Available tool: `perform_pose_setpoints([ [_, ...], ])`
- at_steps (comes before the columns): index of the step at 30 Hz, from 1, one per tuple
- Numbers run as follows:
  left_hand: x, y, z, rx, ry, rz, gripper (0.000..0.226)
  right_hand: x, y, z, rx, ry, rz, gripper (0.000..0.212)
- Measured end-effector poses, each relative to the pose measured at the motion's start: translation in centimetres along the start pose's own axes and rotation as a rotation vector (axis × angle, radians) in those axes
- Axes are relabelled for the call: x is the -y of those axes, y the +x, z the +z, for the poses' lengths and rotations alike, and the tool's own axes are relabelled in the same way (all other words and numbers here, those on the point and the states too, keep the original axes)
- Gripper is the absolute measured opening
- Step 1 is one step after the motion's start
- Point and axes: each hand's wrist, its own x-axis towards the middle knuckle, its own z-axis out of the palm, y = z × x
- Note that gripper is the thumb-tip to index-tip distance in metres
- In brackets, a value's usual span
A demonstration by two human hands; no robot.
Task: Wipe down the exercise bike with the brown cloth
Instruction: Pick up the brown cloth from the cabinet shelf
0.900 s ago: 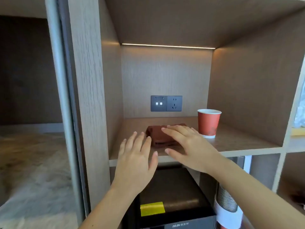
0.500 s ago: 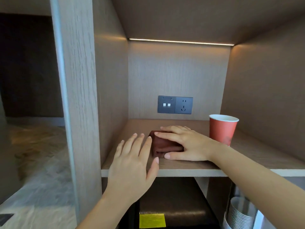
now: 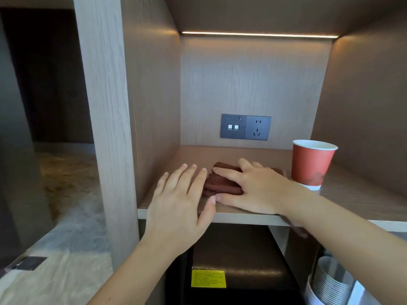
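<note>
A folded brown cloth (image 3: 222, 183) lies on the wooden shelf (image 3: 352, 194) inside a cabinet niche. My right hand (image 3: 253, 187) covers the cloth from the right, fingers over its top and thumb along its front edge, gripping it. My left hand (image 3: 182, 199) hovers flat just left of the cloth, fingers straight, its fingertips close to the cloth's left edge. No exercise bike is in view.
A red paper cup (image 3: 310, 164) stands on the shelf right of my right hand. A grey switch and socket plate (image 3: 245, 129) sits on the back wall. Below the shelf are a black appliance with a yellow label (image 3: 209, 278) and stacked cups (image 3: 330, 282).
My right hand has come down onto the cloth and closed round it. My left hand has moved closer to the cloth's left edge. The camera has moved nearer the shelf.
</note>
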Motion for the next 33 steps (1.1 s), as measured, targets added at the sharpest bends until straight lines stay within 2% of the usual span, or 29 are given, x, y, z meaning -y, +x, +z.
perform_pose_setpoints([
  [3, -0.1, -0.1, 0.0, -0.003, -0.021, -0.024, 0.054, 1.3, -0.8, -0.2, 0.056, -0.1, 0.106, 0.088],
  [6, -0.2, -0.2, 0.0, -0.005, -0.034, -0.026, 0.054, 0.2, -0.9, -1.9, 0.232, 0.021, 0.121, 0.081],
  [8, -0.2, -0.3, 0.0, -0.012, -0.046, -0.027, 0.053, -0.4, -1.2, -2.3, 0.285, 0.111, 0.103, 0.081],
  [19, -0.5, -0.8, -0.6, 0.005, -0.092, -0.048, 0.054, 0.6, -2.7, -0.4, -0.11, 0.214, -0.018, 0.055],
  [26, -0.8, -1.9, -1.4, 0.038, -0.134, -0.07, 0.059, 1.8, -3.9, 0.6, -0.421, 0.139, -0.115, 0.042],
  [33, -0.9, -3.6, -3.0, 0.027, -0.122, -0.103, 0.058, 2.3, -4.8, 1.3, -0.583, 0.116, -0.18, 0.034],
])
